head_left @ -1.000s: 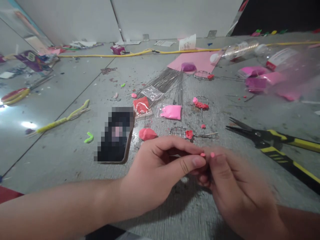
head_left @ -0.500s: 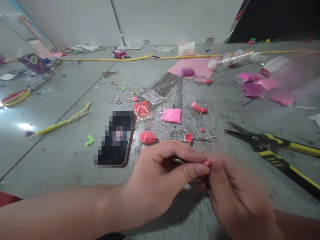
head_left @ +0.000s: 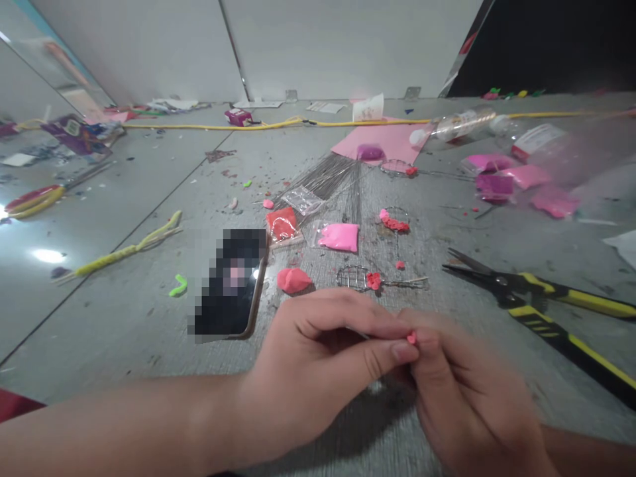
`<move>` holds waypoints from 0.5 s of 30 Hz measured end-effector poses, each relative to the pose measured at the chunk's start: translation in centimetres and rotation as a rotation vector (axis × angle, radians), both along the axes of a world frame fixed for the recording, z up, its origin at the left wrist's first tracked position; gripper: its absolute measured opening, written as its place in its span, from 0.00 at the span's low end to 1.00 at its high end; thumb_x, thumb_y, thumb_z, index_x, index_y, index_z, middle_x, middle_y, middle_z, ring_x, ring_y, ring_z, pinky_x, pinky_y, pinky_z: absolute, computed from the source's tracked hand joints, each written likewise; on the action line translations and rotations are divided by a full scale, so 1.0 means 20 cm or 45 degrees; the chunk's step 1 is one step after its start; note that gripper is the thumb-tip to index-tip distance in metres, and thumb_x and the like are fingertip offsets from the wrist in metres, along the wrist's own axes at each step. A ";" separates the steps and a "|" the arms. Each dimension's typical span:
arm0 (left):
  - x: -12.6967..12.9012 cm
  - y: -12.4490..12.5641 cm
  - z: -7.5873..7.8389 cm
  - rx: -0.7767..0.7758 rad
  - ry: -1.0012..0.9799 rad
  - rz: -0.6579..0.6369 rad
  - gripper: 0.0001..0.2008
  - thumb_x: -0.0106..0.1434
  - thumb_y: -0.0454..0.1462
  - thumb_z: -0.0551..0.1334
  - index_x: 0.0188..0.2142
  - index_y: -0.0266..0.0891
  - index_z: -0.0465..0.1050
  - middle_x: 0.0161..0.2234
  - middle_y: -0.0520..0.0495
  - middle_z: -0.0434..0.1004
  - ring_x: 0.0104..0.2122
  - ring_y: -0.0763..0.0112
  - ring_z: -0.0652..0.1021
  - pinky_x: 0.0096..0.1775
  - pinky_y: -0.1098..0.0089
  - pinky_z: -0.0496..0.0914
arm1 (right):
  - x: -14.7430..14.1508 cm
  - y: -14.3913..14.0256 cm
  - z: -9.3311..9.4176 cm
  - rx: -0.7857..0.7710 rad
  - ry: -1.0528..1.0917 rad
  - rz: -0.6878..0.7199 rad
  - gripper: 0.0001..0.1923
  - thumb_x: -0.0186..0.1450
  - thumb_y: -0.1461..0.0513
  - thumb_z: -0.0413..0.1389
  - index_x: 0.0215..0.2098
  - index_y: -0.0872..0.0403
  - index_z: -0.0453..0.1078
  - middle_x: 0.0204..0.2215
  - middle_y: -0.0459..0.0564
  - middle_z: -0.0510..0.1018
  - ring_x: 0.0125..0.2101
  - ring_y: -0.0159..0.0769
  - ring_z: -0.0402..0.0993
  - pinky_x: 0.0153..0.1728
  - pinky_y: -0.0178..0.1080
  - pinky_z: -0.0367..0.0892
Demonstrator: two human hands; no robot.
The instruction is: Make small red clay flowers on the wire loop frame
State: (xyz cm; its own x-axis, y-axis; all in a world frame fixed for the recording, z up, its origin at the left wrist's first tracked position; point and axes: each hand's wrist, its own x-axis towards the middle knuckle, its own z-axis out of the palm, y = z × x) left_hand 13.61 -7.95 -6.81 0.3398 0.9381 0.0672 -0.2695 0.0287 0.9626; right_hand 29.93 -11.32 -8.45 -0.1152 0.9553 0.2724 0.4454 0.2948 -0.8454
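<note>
A tiny piece of coral-pink modelling clay (head_left: 412, 338) is pinched between the fingertips of both hands. My left hand (head_left: 332, 351) closes on it with thumb and forefinger. From the other side my right hand (head_left: 472, 384) presses on the same piece, its fingers partly blurred and hidden. Just beyond my left hand lies a larger coral clay lump (head_left: 294, 281). Beside that lump is a bent-wire piece (head_left: 352, 277) with a coral clay flower on it. Farther back, a second wire piece (head_left: 396, 222) carries a row of pink and coral clay.
Pliers (head_left: 517, 285) with black-and-yellow handles lie open at right. A phone (head_left: 231, 285) rests at left. Behind are bags of red clay (head_left: 282, 224) and pink clay (head_left: 338, 236), wire lengths (head_left: 328, 175), plastic bottles (head_left: 457, 126) and a yellow cord (head_left: 199, 126).
Both hands stay together on the small clay piece, which has turned slightly between the fingertips. The whole scene sits a little lower in view.
</note>
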 end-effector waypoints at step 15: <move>0.00 0.01 0.03 0.077 0.009 0.006 0.11 0.55 0.26 0.75 0.35 0.42 0.87 0.33 0.47 0.85 0.31 0.75 0.83 0.34 0.78 0.79 | 0.03 0.01 0.01 0.023 -0.103 -0.015 0.23 0.77 0.56 0.45 0.23 0.48 0.59 0.17 0.42 0.67 0.18 0.33 0.66 0.19 0.37 0.61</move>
State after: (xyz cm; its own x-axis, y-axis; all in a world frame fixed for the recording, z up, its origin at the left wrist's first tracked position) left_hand 13.70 -7.76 -6.26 0.3357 0.9341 0.1215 -0.2625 -0.0312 0.9644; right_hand 30.47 -11.14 -8.27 -0.1263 0.9516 0.2802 0.5158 0.3043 -0.8009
